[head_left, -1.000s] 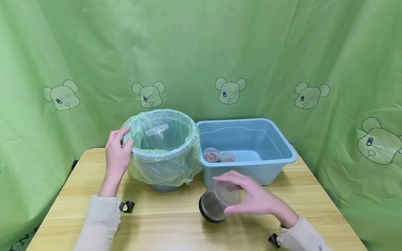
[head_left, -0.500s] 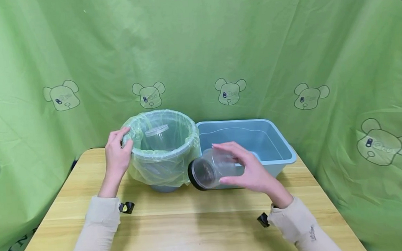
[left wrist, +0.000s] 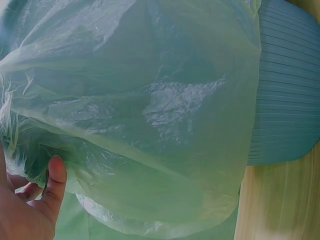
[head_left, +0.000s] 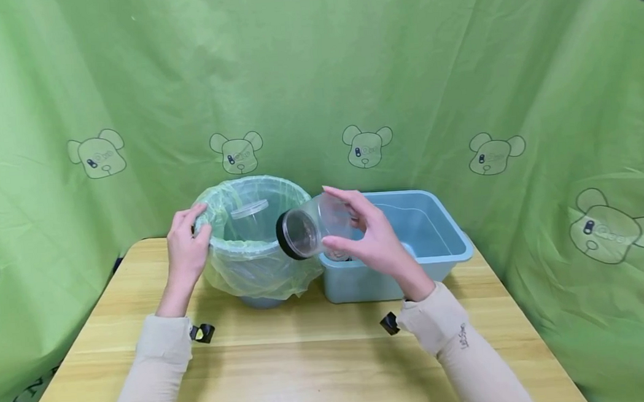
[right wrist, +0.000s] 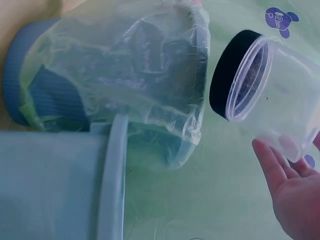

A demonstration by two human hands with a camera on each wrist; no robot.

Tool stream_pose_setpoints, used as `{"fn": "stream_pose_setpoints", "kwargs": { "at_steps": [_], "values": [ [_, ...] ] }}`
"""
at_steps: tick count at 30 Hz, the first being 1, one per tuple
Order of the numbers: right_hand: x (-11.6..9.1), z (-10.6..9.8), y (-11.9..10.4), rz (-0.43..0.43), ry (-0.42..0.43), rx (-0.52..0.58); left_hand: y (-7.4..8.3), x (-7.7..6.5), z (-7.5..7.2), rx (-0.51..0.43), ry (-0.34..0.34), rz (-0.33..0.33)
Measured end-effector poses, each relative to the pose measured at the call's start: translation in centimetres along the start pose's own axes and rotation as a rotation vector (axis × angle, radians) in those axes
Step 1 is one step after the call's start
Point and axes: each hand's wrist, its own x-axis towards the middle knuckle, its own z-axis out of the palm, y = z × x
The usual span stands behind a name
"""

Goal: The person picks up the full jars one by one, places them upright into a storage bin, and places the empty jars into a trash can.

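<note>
My right hand (head_left: 374, 238) holds a clear plastic jar (head_left: 328, 216) by its base end, thumb on the near side. The jar looks empty and is tilted, its black lid (head_left: 283, 237) pointing left over the bin's right rim; it hangs in the air, apart from the bin in the right wrist view. My left hand (head_left: 186, 249) grips the left rim of the bin (head_left: 262, 302), on its pale green bin liner (head_left: 265, 275). Thumb and curled fingers of that hand show beside bunched liner in the left wrist view. Inside the bin leans another clear jar (head_left: 251, 211) with a clear lid.
A light blue tub (head_left: 371, 284) stands right of the bin, near its side. One small round container (head_left: 337, 254) shows inside it, partly hidden by the held jar. Both stand toward the back of the wooden table (head_left: 288, 375), before a green curtain (head_left: 303, 79).
My right hand has lifted the jar from low over the table in front of the tub, up and leftward to the bin's right rim. My left hand stays on the rim.
</note>
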Motion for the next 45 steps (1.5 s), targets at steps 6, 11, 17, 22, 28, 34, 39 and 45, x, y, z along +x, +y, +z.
{"fn": "stream_pose_setpoints", "kwargs": {
  "at_steps": [6,11,17,22,28,34,39,45],
  "values": [
    [2.1,1.1,-0.2,0.001,0.077,0.063,0.3,0.2,-0.1,0.01,0.006,0.01],
    [3.4,2.3,-0.3,-0.004,0.106,0.083,0.4,0.2,-0.1,0.013,0.001,0.005],
    [4.4,3.8,0.0,0.003,0.121,0.108,0.3,0.1,0.0,0.015,-0.008,-0.003],
    [5.3,5.1,0.6,0.017,0.116,0.133,0.2,0.1,0.1,0.018,-0.001,0.002],
    [6.0,6.7,1.4,0.06,0.103,0.141,0.1,-0.1,0.0,0.024,-0.005,-0.008],
    [6.2,7.8,2.6,0.075,0.073,0.073,-0.2,-0.4,0.1,0.022,-0.01,-0.014],
    [6.4,8.0,3.0,0.066,0.062,-0.02,-0.2,-0.3,0.0,0.022,-0.003,-0.006],
    [6.3,8.3,3.1,0.035,0.011,-0.138,0.0,-0.2,0.1,0.019,0.0,0.001]
  ]
}}
